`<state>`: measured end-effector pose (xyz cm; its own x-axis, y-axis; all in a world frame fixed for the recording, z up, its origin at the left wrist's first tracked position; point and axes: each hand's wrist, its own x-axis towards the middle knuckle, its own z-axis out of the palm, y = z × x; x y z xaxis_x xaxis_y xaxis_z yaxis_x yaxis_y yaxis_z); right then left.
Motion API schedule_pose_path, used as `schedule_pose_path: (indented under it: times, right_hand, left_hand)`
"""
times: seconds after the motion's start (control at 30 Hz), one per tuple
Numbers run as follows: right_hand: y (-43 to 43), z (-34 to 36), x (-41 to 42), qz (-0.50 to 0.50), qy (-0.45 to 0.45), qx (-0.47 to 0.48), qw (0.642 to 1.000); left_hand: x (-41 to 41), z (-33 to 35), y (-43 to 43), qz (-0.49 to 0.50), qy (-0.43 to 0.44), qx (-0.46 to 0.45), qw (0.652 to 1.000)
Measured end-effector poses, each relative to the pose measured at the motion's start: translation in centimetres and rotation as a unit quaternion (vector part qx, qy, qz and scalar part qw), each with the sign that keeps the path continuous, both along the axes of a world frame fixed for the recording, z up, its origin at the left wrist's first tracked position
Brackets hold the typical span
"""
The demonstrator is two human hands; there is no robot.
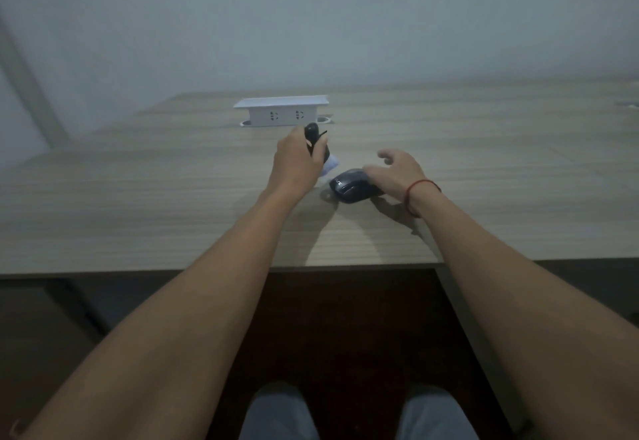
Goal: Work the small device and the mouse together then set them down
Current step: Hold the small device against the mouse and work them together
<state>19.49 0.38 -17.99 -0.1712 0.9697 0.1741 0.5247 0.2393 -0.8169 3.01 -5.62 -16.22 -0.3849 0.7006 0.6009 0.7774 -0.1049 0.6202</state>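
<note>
Both forearms are reaching forward over the near edge of the desk (138,197), bare to the elbow. The left hand (295,159) is curling shut around the small device (316,140), a dark oblong thing standing roughly upright in the fist, its top poking out above the knuckles; something pale is showing just below the fist (cannot tell what it is). The right hand (394,171) is hovering with fingers spread and loosely bent, palm down, holding nothing, its fingers just over the right end of the mouse (352,185); whether they are touching it is unclear. A red cord (420,190) is circling that wrist.

The mouse is lying flat on the desk, between the two hands, dark, a little right of centre.

Behind the left hand, a white socket box (281,112) is standing raised from the desktop, close to the device's top. Wide bare wood is stretching left and right of the hands. The far edge is meeting a plain wall (311,24).
</note>
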Motion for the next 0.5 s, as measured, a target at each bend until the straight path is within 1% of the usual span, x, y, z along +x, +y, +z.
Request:
schedule_pose_path:
  times: [0.07, 0.13, 0.17, 0.2, 0.27, 0.33, 0.37, 0.43, 0.5]
  right_hand:
    - [-0.5, 0.1, 0.0, -0.014, -0.007, -0.017, 1.000]
    - [-0.9, -0.4, -0.3, 0.021, -0.018, -0.034, 0.999]
    - [-1.1, -0.6, -0.4, 0.046, -0.027, -0.034, 0.998]
    - [-1.1, -0.9, -0.4, 0.068, -0.031, -0.031, 0.997]
    - [-1.3, -1.1, -0.6, 0.092, -0.034, -0.029, 0.995]
    - [-1.6, -1.2, -1.0, 0.084, -0.060, -0.020, 0.994]
    - [-1.7, -1.3, -1.4, 0.063, -0.085, -0.010, 0.994]
    - [-1.8, -1.5, -2.1, 0.017, -0.124, 0.015, 0.992]
    - [-1.5, -1.5, -2.5, 0.015, -0.126, 0.016, 0.992]
  left_hand:
    - [0.7, -0.1, -0.1, -0.019, -0.022, 0.031, 0.999]
    - [1.1, -0.2, -0.3, -0.037, -0.040, 0.059, 0.997]
    - [1.2, -0.2, -0.3, -0.047, -0.031, 0.055, 0.997]
    - [1.2, -0.3, -0.3, -0.052, -0.011, 0.033, 0.998]
    - [0.6, -0.5, -0.1, -0.035, 0.042, -0.039, 0.998]
    - [-0.2, -0.8, -0.2, -0.012, 0.067, -0.086, 0.994]
    - [-0.4, -1.0, -0.2, -0.004, 0.061, -0.079, 0.995]
    - [-0.6, -0.8, -0.5, 0.005, 0.020, -0.012, 1.000]
    - [-0.4, -0.3, -0.5, -0.016, -0.015, 0.042, 0.999]
